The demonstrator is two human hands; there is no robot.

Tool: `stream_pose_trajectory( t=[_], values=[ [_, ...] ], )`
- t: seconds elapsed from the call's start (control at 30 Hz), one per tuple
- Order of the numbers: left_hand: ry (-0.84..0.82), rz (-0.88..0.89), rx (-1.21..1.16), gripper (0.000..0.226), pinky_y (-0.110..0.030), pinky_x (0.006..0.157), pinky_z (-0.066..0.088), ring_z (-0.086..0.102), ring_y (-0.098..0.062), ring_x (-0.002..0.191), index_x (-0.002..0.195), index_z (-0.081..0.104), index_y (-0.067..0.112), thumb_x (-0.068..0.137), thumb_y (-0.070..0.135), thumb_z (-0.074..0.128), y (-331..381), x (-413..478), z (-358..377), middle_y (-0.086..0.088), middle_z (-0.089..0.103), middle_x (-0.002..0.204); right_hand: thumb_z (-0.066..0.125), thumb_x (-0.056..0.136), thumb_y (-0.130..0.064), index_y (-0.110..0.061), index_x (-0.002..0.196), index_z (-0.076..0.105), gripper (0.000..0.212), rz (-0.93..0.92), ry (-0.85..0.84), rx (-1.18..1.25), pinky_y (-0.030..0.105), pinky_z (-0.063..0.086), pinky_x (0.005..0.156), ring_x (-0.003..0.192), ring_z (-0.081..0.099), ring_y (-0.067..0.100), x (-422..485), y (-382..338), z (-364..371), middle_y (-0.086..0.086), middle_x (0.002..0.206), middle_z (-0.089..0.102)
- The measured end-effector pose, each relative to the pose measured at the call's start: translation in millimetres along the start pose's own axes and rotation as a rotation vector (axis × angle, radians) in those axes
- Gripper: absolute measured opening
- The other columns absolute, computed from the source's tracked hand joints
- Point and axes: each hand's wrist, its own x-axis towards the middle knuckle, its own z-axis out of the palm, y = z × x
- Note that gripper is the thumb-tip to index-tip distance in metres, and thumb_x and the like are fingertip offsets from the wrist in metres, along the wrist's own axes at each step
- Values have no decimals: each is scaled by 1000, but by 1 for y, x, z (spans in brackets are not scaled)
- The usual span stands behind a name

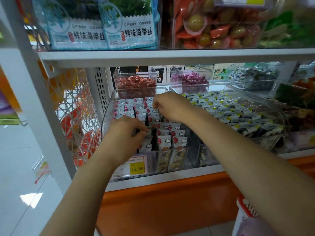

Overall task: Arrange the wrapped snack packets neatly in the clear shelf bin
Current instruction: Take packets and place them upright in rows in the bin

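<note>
Both your bare hands are inside the clear plastic shelf bin (109,106) on the lower white metal shelf (170,178). Your left hand (126,132) sits near the front left of the bin with its fingers curled down and pinched together on the top edges of the small white wrapped snack packets printed with red dots and clouds (165,135); exactly which packet it grips you cannot tell, since the fingertips are partly buried among them. Your right hand (170,106) reaches further back, toward the middle of the bin, fingers bent and closed narrowly over the packets there; whether it actually holds one is not clear. The packets stand upright in rows, tidier at the back left, looser and more gapped at the front right, where a few darker packet sides show. A yellow and white price tag reading 15.80 (136,167) sits on the bin's front wall. Just to the right is a second clear bin of white, black and yellow wrapped packets (230,109). Behind stand smaller clear boxes, one of red wrapped sweets (136,82) and one of purple wrapped sweets (189,79). On the shelf above are pale blue seaweed bags (129,29).
</note>
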Motion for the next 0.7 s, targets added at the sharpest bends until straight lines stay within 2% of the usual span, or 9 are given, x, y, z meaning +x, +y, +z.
stream_pose_trajectory(
  t=[0.1,0.23,0.33,0.4,0.47,0.5,0.57,0.63,0.7],
  values=[
    [6,-18,-8,18,-26,86,39,51,-16,101,104,68,19,91,17,55,0,0,0,-2,59,109,57,91,-16,-16,107,65,19,-47,-23,-74,37,44,92,116,49,25,11,-3,10,7,114,62],
    [6,-29,-8,19,-27,86,40,50,-17,103,105,68,19,92,18,54,0,2,1,-3,58,112,62,87,-16,-18,86,63,2,-80,-28,-93,34,42,83,112,46,22,14,-6,17,5,104,62],
    [65,-35,-31,19,-9,74,35,48,-11,98,106,66,18,93,17,52,-1,2,1,0,54,116,58,90,-14,-17,84,58,7,-34,103,129,35,47,82,92,54,17,4,-3,8,0,94,60],
    [122,-54,-69,21,0,68,35,45,-7,92,111,64,18,93,17,53,0,2,0,0,50,118,53,93,-13,-13,86,56,7,9,288,263,34,48,75,82,56,17,-10,0,1,3,94,61],
    [171,-72,-122,29,-4,79,35,48,-9,97,122,58,17,93,16,53,1,2,0,-2,51,125,51,94,-12,-10,87,53,8,49,485,381,38,50,71,78,59,21,-26,3,-4,5,90,60],
    [190,-84,-155,33,-15,83,40,50,-11,102,127,54,16,93,16,52,3,2,0,-3,52,128,51,94,-11,-10,86,51,8,72,562,462,39,52,69,76,60,23,-36,5,-6,7,89,60],
    [202,-107,-222,40,-25,81,44,52,-13,102,134,47,15,94,17,51,7,1,1,-3,54,126,49,95,-9,-12,87,48,9,142,667,663,28,51,57,66,63,12,-54,9,-9,8,87,59],
    [188,-142,-303,43,-19,73,45,54,-11,96,137,43,17,95,21,50,12,0,4,1,57,120,48,96,-8,-11,88,47,8,234,692,845,14,43,42,48,57,0,-70,12,-8,7,84,58],
    [147,-188,-391,43,-10,61,43,56,-8,88,138,42,18,96,24,48,17,-2,7,6,59,110,47,96,-8,-8,90,47,6,300,639,983,15,42,38,42,55,0,-82,14,-6,4,80,56]
  ],
)
